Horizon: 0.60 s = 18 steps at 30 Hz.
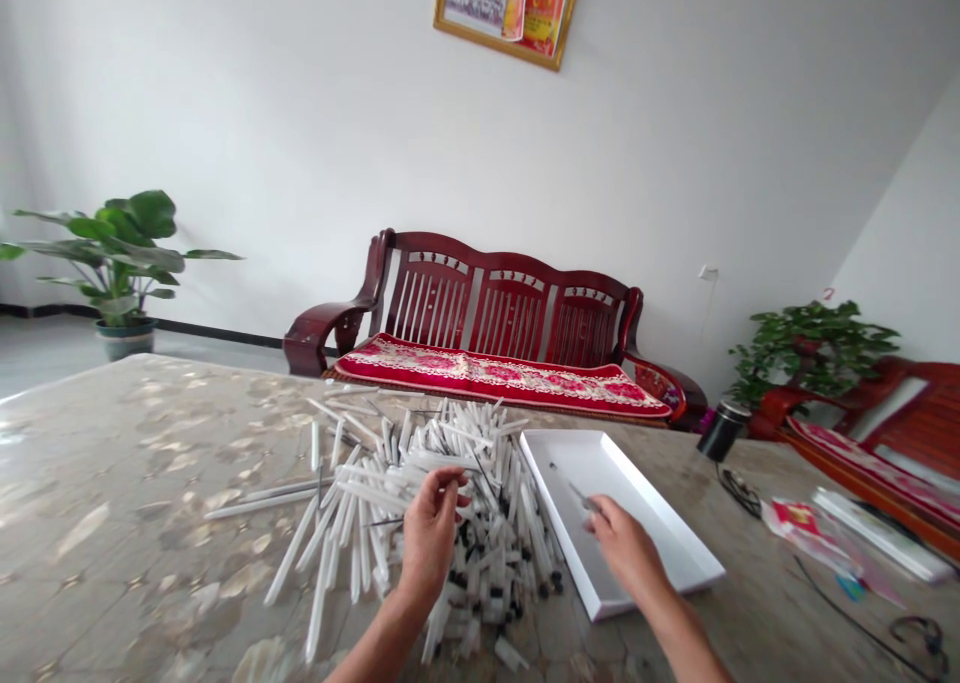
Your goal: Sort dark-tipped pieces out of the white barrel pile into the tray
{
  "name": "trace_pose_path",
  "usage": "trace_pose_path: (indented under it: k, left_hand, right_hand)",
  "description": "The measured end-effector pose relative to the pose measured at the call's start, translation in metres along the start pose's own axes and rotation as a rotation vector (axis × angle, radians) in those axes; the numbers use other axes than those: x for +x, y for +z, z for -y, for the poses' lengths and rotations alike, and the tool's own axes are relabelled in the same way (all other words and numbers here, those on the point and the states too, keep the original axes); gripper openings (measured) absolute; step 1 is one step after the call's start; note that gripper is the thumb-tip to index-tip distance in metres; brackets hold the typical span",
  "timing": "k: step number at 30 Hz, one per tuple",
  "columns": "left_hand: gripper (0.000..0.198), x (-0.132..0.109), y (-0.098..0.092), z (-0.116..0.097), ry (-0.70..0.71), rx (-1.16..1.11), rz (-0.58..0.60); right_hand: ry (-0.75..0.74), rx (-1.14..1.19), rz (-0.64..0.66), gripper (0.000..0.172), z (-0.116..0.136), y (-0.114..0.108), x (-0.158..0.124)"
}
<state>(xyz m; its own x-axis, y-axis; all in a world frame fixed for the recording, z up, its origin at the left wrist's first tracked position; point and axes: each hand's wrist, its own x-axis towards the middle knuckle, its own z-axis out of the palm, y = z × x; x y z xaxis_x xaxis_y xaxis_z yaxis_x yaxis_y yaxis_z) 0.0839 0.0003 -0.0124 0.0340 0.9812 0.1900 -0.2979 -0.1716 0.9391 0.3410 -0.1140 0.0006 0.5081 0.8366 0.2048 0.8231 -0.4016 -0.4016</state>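
A large heap of whitish translucent tubes point(360, 488), looking like pen barrels, lies on the table with thin dark sticks among them. Short clear pieces with black ends point(499, 573) fill the near side of the heap. My left hand point(431, 533) is over the heap's middle, fingers curled together; what they pinch, if anything, is too small to make out. My right hand point(622, 543) is closed on a thin grey stick point(583, 497), above the shallow white box tray point(652, 503). One small dark bit point(553, 466) lies in the tray's far left part.
The patterned tabletop point(150, 483) extends left. Right of the tray stand a black cylinder point(724, 431), a dark cable point(739, 491), a red-and-clear plastic packet point(799, 518) and a long white box point(881, 533). A wooden bench point(510, 303) with a red cover is behind the table.
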Motion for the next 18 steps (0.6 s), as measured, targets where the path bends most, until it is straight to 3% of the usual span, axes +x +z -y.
trace_pose_path:
  k: [4,7,12,18]
  left_hand:
    - [0.034,0.0,-0.001,0.002,0.002,0.021,-0.002]
    - [0.033,-0.001,-0.001,0.005,0.009,0.049,0.012]
    - [0.034,-0.001,-0.002,0.006,0.019,0.057,0.016]
    - [0.034,-0.003,0.0,0.005,0.011,0.049,0.017]
  right_hand:
    - [-0.062,-0.053,-0.104,0.027,-0.018,-0.023,0.041]
    - [-0.148,-0.06,-0.141,0.03,-0.012,-0.023,0.07]
    - [-0.25,0.085,-0.099,0.036,0.002,0.011,0.099]
    - [-0.105,0.268,-0.21,0.058,-0.008,0.046,0.103]
